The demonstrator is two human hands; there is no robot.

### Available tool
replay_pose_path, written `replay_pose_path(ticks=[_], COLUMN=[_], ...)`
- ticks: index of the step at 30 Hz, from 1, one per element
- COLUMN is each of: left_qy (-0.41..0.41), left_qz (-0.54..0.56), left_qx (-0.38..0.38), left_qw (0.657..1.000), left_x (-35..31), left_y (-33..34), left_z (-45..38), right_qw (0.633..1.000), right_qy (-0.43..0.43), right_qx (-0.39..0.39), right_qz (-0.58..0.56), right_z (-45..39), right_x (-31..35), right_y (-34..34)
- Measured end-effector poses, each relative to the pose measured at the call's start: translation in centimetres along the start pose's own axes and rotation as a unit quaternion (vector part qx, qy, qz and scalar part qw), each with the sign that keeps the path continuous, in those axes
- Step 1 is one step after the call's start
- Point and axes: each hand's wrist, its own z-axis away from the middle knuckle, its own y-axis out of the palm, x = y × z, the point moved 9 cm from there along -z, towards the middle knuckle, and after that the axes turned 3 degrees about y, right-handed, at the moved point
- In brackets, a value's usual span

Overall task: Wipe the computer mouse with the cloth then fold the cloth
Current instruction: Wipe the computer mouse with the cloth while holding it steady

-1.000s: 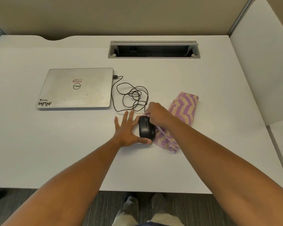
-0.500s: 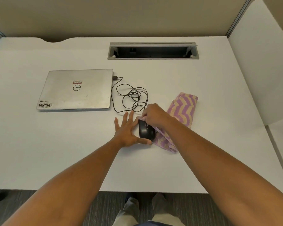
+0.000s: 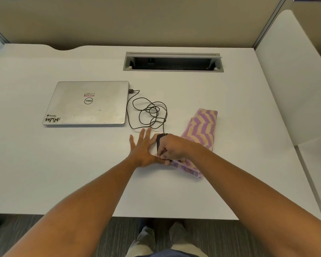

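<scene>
A black wired computer mouse (image 3: 160,139) sits on the white desk, mostly hidden under my right hand (image 3: 171,148). My right hand is closed on a corner of the purple and tan zigzag cloth (image 3: 202,127) and presses it on the near part of the mouse. The cloth trails away to the right and back across the desk. My left hand (image 3: 142,148) lies flat, fingers spread, against the mouse's left side, with the thumb at its near end. Only the mouse's far end shows.
A closed silver laptop (image 3: 87,103) lies to the left. The mouse's tangled black cable (image 3: 149,113) runs from it. A cable slot (image 3: 172,62) opens at the back of the desk (image 3: 63,173). A white partition (image 3: 295,80) stands at the right.
My right hand has slid with the cloth from the far end of the mouse toward its near end, covering most of it. My left hand has stayed in place.
</scene>
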Motion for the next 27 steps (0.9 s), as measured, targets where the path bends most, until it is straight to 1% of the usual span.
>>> replay_pose_path(ticks=[6,11,13,15,17,21,24,27], left_qy=[-0.003,-0.004,-0.004,-0.002,-0.003,-0.018,-0.029,-0.031], left_qz=[-0.033,-0.027,-0.011,-0.001,0.002,0.016,0.030,0.012], left_qx=[-0.001,0.004,0.005,0.003,0.002,-0.007,-0.020,-0.023], left_qw=[0.999,1.000,1.000,1.000,1.000,1.000,0.999,0.999], left_x=[0.2,0.1,0.1,0.1,0.1,0.3,0.4,0.5], left_y=[0.0,0.0,0.1,0.1,0.2,0.1,0.1,0.2], left_z=[-0.1,-0.2,-0.3,-0.3,-0.3,-0.7,-0.9,-0.9], right_qw=[1.000,0.998,0.999,0.996,0.992,0.992,0.989,0.988], right_qy=[-0.003,0.043,0.047,0.050,0.046,0.030,0.025,0.018], right_qx=[-0.001,0.047,0.017,-0.044,-0.086,-0.110,-0.136,-0.144], right_qz=[0.006,0.029,-0.001,-0.054,-0.077,-0.045,-0.056,-0.051], right_z=[1.5,3.0,3.4,3.6,3.6,3.5,3.6,3.5], right_x=[-0.3,-2.7,-3.4,-3.7,-3.5,-2.7,-2.8,-2.9], right_y=[0.0,-0.2,-1.2,-2.6,-3.1,-2.3,-2.2,-1.8])
